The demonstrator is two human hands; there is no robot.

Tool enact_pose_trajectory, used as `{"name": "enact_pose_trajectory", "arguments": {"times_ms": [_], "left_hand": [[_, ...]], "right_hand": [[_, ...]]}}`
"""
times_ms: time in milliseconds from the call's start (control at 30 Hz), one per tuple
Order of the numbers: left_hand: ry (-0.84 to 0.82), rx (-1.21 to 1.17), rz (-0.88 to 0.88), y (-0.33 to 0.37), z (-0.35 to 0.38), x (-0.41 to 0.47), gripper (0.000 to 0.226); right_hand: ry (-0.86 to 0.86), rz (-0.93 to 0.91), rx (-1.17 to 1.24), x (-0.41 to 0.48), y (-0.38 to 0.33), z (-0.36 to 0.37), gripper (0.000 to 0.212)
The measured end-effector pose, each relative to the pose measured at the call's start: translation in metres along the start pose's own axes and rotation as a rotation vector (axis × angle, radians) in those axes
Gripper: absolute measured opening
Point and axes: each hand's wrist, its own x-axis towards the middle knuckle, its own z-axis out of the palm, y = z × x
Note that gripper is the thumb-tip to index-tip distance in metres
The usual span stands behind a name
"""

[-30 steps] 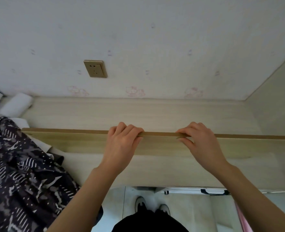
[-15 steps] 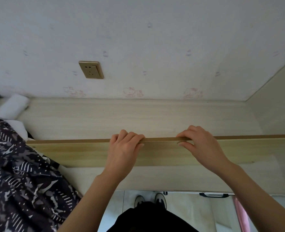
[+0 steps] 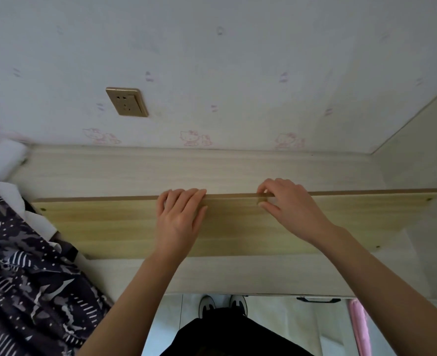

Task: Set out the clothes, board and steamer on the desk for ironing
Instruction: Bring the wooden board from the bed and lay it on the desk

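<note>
A long pale wooden board (image 3: 328,222) lies lengthwise across the light desk (image 3: 212,170), tilted, with its far edge raised. My left hand (image 3: 179,219) grips that far edge near the middle, fingers curled over it. My right hand (image 3: 286,201) holds the same edge a little to the right, thumb on the near face. A dark patterned garment (image 3: 24,286) is heaped at the desk's left end, over some white cloth (image 3: 35,219). No steamer is in view.
A white roll (image 3: 3,160) lies at the desk's back left corner. A gold wall socket (image 3: 126,102) sits above the desk. A cabinet side (image 3: 417,163) closes off the right end. Below the desk edge are my shoes (image 3: 222,304) on a tiled floor.
The board has tipped back toward me, so more of its broad face shows and its right end has come into view. Both hands kept their hold on the far edge.
</note>
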Motion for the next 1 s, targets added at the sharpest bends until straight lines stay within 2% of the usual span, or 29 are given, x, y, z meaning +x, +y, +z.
{"name": "enact_pose_trajectory", "arguments": {"times_ms": [100, 167, 300, 467, 633, 1000], "left_hand": [[0.004, 0.031, -0.005, -0.008, 0.013, 0.006, 0.031], [-0.065, 0.055, -0.031, -0.016, 0.022, 0.008, 0.040], [-0.328, 0.089, -0.144, -0.029, 0.041, -0.010, 0.060], [-0.613, 0.128, -0.272, -0.045, 0.066, -0.044, 0.072], [-0.722, 0.148, -0.322, -0.057, 0.084, -0.057, 0.072], [-0.791, 0.105, -0.408, -0.081, 0.106, -0.075, 0.074]], "right_hand": [[-0.016, 0.021, -0.010, 0.016, 0.000, 0.003, 0.026], [-0.031, 0.042, -0.035, 0.029, 0.002, 0.011, 0.036], [-0.108, 0.107, -0.062, 0.059, 0.015, 0.032, 0.053], [-0.227, 0.154, -0.055, 0.096, 0.033, 0.060, 0.056], [-0.329, 0.163, -0.006, 0.124, 0.050, 0.087, 0.062], [-0.504, 0.208, 0.047, 0.155, 0.063, 0.135, 0.068]]}}
